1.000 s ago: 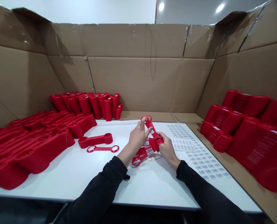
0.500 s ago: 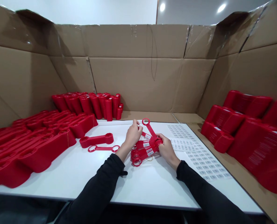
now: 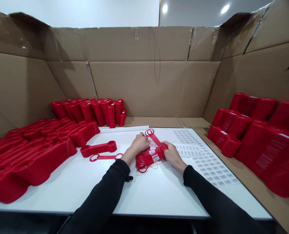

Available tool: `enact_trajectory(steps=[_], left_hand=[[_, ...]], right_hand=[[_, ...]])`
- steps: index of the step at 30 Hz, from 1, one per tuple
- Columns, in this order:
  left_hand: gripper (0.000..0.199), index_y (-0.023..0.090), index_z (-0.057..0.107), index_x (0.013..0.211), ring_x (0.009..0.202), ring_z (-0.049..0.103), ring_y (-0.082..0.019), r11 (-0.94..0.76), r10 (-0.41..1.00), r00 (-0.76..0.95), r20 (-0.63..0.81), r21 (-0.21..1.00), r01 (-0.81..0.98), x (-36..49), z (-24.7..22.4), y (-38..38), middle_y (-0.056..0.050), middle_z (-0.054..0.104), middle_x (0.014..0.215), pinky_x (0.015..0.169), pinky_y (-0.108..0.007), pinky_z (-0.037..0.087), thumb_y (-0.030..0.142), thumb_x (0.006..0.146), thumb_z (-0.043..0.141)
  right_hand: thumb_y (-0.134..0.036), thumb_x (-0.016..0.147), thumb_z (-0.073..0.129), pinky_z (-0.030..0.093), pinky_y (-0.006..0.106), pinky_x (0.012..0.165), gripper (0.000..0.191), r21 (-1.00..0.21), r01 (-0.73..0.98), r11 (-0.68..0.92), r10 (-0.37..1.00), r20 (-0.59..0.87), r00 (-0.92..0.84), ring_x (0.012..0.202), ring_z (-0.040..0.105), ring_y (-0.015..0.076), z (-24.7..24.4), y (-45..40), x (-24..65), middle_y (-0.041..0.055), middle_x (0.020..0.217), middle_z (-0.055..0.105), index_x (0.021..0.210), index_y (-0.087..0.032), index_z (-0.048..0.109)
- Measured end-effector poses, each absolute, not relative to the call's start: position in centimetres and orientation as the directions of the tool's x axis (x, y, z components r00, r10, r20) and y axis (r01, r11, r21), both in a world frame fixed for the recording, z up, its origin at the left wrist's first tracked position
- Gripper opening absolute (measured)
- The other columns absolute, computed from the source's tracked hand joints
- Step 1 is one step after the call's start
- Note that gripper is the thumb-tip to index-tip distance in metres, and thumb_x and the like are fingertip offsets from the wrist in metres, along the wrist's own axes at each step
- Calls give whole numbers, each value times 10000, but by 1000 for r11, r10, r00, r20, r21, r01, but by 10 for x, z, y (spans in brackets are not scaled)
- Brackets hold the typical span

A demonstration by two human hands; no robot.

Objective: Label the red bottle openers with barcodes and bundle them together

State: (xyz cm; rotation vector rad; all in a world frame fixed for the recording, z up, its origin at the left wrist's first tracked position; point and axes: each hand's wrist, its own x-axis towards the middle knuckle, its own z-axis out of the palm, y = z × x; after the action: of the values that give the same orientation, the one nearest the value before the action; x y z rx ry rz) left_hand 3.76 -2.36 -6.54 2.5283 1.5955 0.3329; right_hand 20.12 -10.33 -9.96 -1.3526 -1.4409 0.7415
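My right hand point(image 3: 173, 155) grips the right end of a fanned bundle of red strips point(image 3: 148, 158) with ringed ends and white barcode labels. Close to the upper left of the bundle is my left hand point(image 3: 139, 143), its fingers bent together among the strips; what they pinch is hidden. One red strip point(image 3: 155, 139) points up and away from the others. On the white table to the left lie a small stack of red strips point(image 3: 98, 149) and a single flat strip point(image 3: 106, 157). A thin yellowish band point(image 3: 154, 166) shows below the bundle.
Sheets of barcode labels point(image 3: 207, 162) lie on the right of the white table point(image 3: 159, 198). Large stacks of red strips point(image 3: 44, 159) fill the left, with upright bundles point(image 3: 95, 112) behind. More red bundles point(image 3: 263, 149) are at the right. Cardboard walls point(image 3: 134, 87) surround the table.
My left hand has lowered slightly onto the bundle. The raised strip has tilted a little left, and a second ring shows at its top. The view has shifted slightly.
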Motion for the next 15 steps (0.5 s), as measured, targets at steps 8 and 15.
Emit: enact_trajectory(steps=[8,15], left_hand=[[284,125,613,984,744,585,-179,-415,910,393,132,326,850,34,-69,-20,-138,497,1138,752,-293,453,224,746,494],[118,144,604,749,675,564,-164,-415,905,403,139,508,755,30,-69,-16,-53,602,781,615,-248,425,194,716,503]], right_hand=[[-115,681,395,470,259,595,345,-916,357,181,967,232,105,685,622,179,-100,-103,202,44,782,696,912,-167,646],[-93,646,392,456,255,573,345,-919,352,177,964,235,127,626,606,170,-100,-103,203,32,703,682,875,-168,640]])
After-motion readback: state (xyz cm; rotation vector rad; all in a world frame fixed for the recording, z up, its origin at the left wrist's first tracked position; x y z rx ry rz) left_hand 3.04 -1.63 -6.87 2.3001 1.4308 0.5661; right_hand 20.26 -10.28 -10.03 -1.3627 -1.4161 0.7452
